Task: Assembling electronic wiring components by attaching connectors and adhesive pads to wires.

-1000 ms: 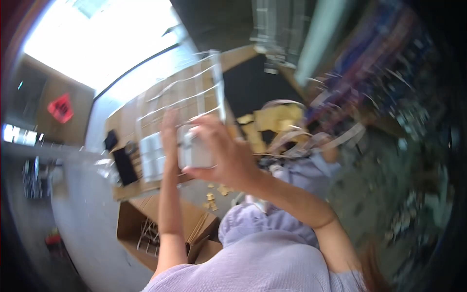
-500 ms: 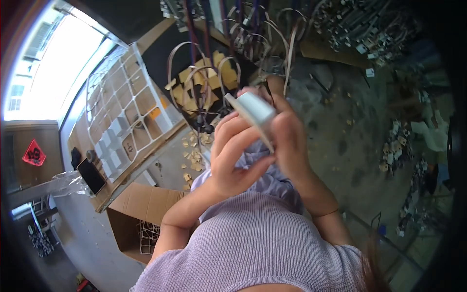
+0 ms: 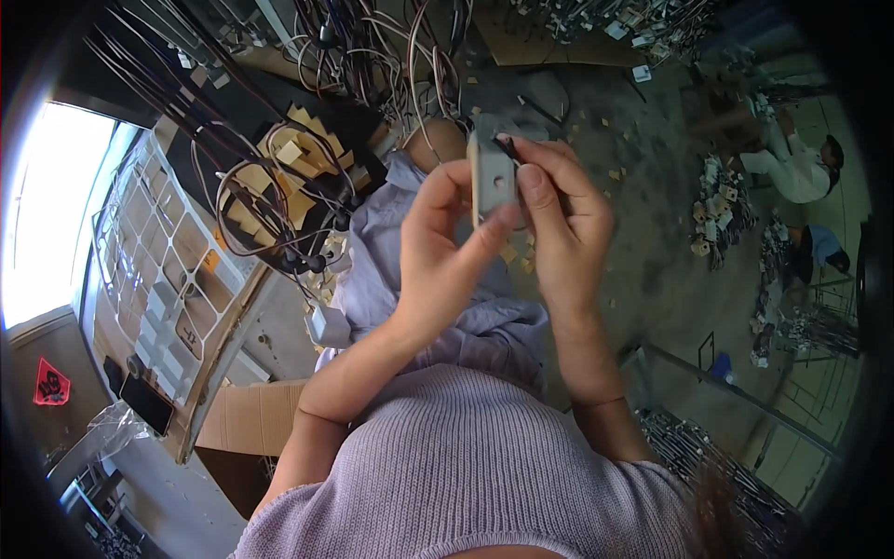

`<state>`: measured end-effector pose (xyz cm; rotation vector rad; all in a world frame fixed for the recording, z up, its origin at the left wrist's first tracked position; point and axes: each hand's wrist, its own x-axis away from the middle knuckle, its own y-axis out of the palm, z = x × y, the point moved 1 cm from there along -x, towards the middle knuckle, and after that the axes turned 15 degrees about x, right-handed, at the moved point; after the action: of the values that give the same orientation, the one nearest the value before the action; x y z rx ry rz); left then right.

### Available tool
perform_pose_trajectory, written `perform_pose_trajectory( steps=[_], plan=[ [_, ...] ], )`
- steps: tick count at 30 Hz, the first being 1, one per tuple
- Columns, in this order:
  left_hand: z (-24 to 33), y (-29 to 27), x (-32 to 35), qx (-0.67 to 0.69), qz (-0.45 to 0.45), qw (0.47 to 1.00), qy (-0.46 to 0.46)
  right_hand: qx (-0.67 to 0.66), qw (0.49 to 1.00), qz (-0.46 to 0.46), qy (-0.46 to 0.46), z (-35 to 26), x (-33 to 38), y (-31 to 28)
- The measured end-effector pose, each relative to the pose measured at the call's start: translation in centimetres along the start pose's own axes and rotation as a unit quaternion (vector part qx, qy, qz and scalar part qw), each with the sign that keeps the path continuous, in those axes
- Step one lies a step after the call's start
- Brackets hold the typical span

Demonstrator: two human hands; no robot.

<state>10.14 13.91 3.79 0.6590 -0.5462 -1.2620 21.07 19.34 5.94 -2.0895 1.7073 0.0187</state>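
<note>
In front of my chest, both hands hold a small pale grey box-shaped housing (image 3: 492, 179) upright. It has a round hole in its face and a tan strip along its left edge. My left hand (image 3: 440, 244) grips its left side and lower end, the thumb across the bottom. On the other side my right hand (image 3: 570, 210) is closed at the upper right edge, where a short dark cable end (image 3: 506, 144) shows by the fingertips. Whether the cable joins the housing is hard to see. Lilac-grey cloth (image 3: 372, 233) covers my lap below.
Looped cables (image 3: 279, 210) hang at the left over yellow pieces (image 3: 293, 177). A table with a white grid frame (image 3: 200, 256), several pale boxes (image 3: 158, 326) and a phone (image 3: 147, 405) stands left, above a cardboard box (image 3: 251, 419). Two people (image 3: 801, 172) are at far right.
The housing has turned from slanted to upright, its holed face now showing. My right fingers have closed at its upper edge. My view has shifted, bringing the cables and table further left.
</note>
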Motion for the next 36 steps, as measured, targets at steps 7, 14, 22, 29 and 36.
perform_pose_trajectory(
  steps=[7,14,22,29,36],
  plan=[
    [-0.4,-1.3,-1.2,-0.134,0.010,0.986,0.093,0.094,0.994,-0.024,-0.044,-0.8,-1.0,-3.0],
    [0.1,-1.3,-0.9,-0.196,-0.019,0.972,0.127,0.130,0.989,-0.054,-0.038,-0.8,-1.4,-3.4],
    [0.9,-0.7,-0.8,-0.273,-0.033,0.950,0.149,0.284,0.948,-0.022,-0.145,-2.1,-1.7,-3.4],
    [0.6,-0.6,-0.7,-0.329,-0.022,0.925,0.190,0.325,0.924,0.035,-0.199,-2.4,-0.4,-2.7],
    [0.3,-0.7,-0.5,-0.305,-0.020,0.936,0.172,0.315,0.928,0.008,-0.198,-1.7,0.3,-2.5]
  ],
)
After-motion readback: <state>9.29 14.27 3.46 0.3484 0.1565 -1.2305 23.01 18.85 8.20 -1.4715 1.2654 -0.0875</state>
